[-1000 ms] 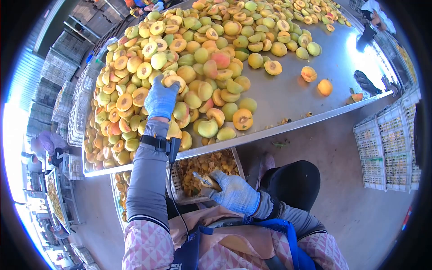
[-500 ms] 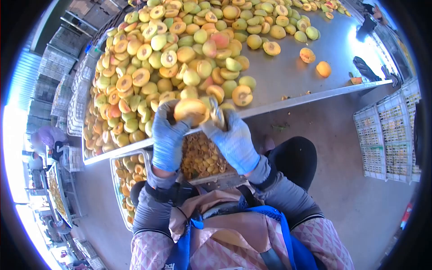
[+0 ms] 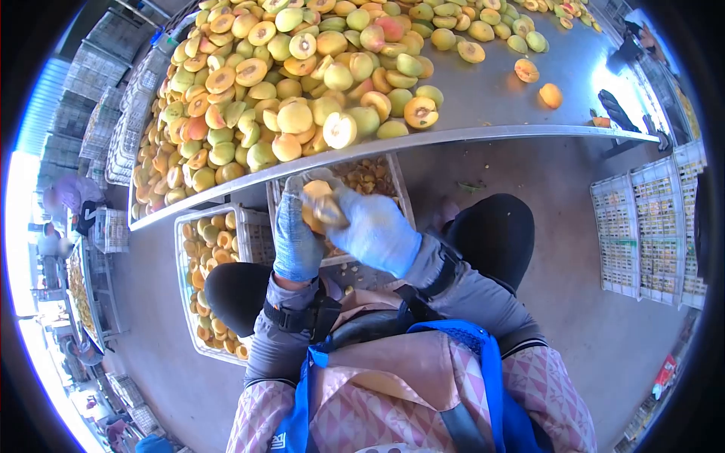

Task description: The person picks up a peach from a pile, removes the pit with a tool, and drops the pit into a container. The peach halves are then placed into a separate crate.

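In the head view my left hand (image 3: 297, 234), in a blue knit glove, is closed around a halved yellow peach (image 3: 311, 198). My right hand (image 3: 379, 232), gloved alike, grips a small metal tool (image 3: 329, 213) against the cut face; motion blurs its shape. Both hands are just in front of the table edge, over a crate (image 3: 402, 192) with brown pits and scraps inside. Behind them a large heap of halved peaches (image 3: 260, 98) covers the left of the metal table (image 3: 483, 98). Some show their pits.
A white crate (image 3: 183, 291) of hollowed peach halves stands on the floor beside my left knee. Stacked white crates (image 3: 642, 234) are at the right. A dark glove (image 3: 618, 112) lies at the table's right end. Another person (image 3: 72, 198) is at far left.
Both hands have come down and toward me from the table edge, with the peach half and tool. The tool now works at the fruit. My view has shifted slightly, showing more of the left crate.
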Tool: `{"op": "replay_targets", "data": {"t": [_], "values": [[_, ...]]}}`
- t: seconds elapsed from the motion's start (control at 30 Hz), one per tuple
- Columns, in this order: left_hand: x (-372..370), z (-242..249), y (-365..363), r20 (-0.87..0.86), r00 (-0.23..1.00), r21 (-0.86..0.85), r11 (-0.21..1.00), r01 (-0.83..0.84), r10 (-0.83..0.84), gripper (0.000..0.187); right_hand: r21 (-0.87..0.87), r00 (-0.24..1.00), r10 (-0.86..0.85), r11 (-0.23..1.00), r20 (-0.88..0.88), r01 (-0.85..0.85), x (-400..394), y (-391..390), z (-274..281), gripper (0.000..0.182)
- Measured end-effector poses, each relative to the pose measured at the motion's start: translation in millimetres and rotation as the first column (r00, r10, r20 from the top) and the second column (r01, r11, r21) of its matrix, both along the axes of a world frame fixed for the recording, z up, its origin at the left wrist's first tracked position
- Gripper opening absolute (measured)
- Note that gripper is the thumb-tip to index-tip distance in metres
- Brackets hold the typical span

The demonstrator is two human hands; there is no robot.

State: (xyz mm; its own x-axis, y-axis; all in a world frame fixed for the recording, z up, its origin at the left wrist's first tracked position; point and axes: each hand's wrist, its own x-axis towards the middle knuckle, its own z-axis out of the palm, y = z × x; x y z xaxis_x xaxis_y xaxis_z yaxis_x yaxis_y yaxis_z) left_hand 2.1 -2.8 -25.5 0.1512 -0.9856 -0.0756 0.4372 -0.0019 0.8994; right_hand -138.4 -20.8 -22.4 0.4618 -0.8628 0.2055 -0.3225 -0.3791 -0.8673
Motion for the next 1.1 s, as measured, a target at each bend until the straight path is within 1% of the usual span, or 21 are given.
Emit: {"op": "replay_targets", "data": {"t": [0.03, 0.07, 0.13, 0.17, 0.2, 0.23, 0.27, 0.33, 0.37, 0.47, 0.53, 0.6, 0.63, 0.7, 0.77, 0.8, 0.87, 0.9, 0.97, 1.07, 1.1], "values": [[11, -2, -1, -0.038, 0.999, -0.004, 1.0, 0.017, -0.017, 0.049, -0.035, 0.995, 0.064, 0.997, -0.07, -0.066, -2, 10, -4, 0.034], [20, -2, -1, -0.075, 0.997, -0.009, 1.0, 0.03, -0.03, 0.05, -0.021, 0.996, 0.079, 0.997, -0.048, -0.08, -4, 18, -2, 0.034], [29, 4, 3, -0.036, 0.999, -0.016, 0.999, -0.029, 0.029, 0.05, 0.012, 0.993, 0.116, 0.993, -0.005, -0.116, -9, 27, 4, 0.035], [32, 4, 4, -0.017, 0.999, -0.031, 0.999, -0.035, 0.035, 0.05, -0.019, 0.998, 0.057, 0.998, -0.034, -0.058, -7, 26, 3, 0.035], [33, 5, 5, 0.002, 0.999, -0.047, 0.998, -0.034, 0.034, 0.051, -0.013, 1.0, 0.008, 1.0, -0.009, -0.008, -3, 26, 0, 0.034], [29, 6, 6, -0.092, 0.996, -0.124, 0.992, -0.024, 0.012, 0.042, -0.006, 0.999, -0.047, 0.999, 0.014, 0.048, 2, 26, -3, 0.033], [24, 8, 7, 0.033, 0.998, -0.165, 0.985, -0.056, 0.062, 0.038, 0.0, 0.994, -0.107, 0.994, 0.034, 0.107, 6, 25, -4, 0.032], [16, 8, 10, 0.27, 0.947, -0.258, 0.961, -0.104, 0.175, 0.032, -0.004, 0.994, -0.104, 0.995, 0.023, 0.104, 7, 24, -1, 0.032], [17, 3, 11, 0.333, 0.919, -0.314, 0.944, -0.102, 0.21, 0.027, 0.0, 0.994, -0.108, 0.994, 0.019, 0.108, 9, 24, -2, 0.032], [14, 8, 13, 0.668, 0.666, -0.375, 0.923, -0.083, 0.331, 0.035, 0.068, 0.996, -0.091, 0.994, 0.01, 0.09, 16, 25, -6, 0.032], [11, 8, 10, 0.593, 0.726, -0.421, 0.903, -0.088, 0.348, 0.03, 0.157, 0.997, -0.054, 0.987, 0.047, 0.046, 19, 25, -7, 0.031], [9, 7, 9, 0.595, 0.7, -0.483, 0.872, -0.08, 0.394, 0.028, 0.262, 0.992, -0.007, 0.965, 0.13, -0.028, 20, 24, -6, 0.03], [9, 7, 9, 0.63, 0.644, -0.522, 0.851, -0.062, 0.433, 0.029, 0.289, 0.978, 0.01, 0.955, 0.208, -0.071, 20, 24, -6, 0.03], [8, 4, 9, 0.633, 0.616, -0.566, 0.823, -0.046, 0.47, 0.032, 0.333, 0.931, 0.035, 0.928, 0.362, -0.164, 21, 25, -6, 0.029], [9, -3, 8, 0.575, 0.673, -0.584, 0.81, -0.06, 0.465, 0.036, 0.426, 0.908, 0.0, 0.883, 0.418, -0.196, 21, 26, 5, 0.025], [8, -3, 8, 0.578, 0.67, -0.577, 0.814, -0.067, 0.465, 0.039, 0.468, 0.895, -0.019, 0.858, 0.445, -0.214, 21, 27, 8, 0.023], [6, -2, 8, 0.584, 0.665, -0.562, 0.823, -0.082, 0.465, 0.044, 0.37, 0.934, 0.073, 0.905, 0.351, -0.209, 19, 24, 4, 0.02], [7, -3, 8, 0.568, 0.695, -0.527, 0.844, -0.104, 0.44, 0.046, 0.317, 0.948, 0.116, 0.924, 0.297, -0.213, 18, 23, 2, 0.018], [7, -5, 8, 0.53, 0.752, -0.452, 0.881, -0.14, 0.391, 0.053, 0.23, 0.97, 0.116, 0.959, 0.214, -0.166, 21, 24, -11, 0.016], [5, 3, 10, 0.756, 0.512, -0.438, 0.896, -0.064, 0.407, 0.052, 0.117, 0.986, 0.128, 0.983, 0.104, -0.14, 21, 27, -16, 0.017], [6, 1, 9, 0.642, 0.692, -0.381, 0.921, -0.084, 0.329, 0.052, 0.082, 0.989, 0.134, 0.987, 0.069, -0.139, 21, 27, -16, 0.019]]}}
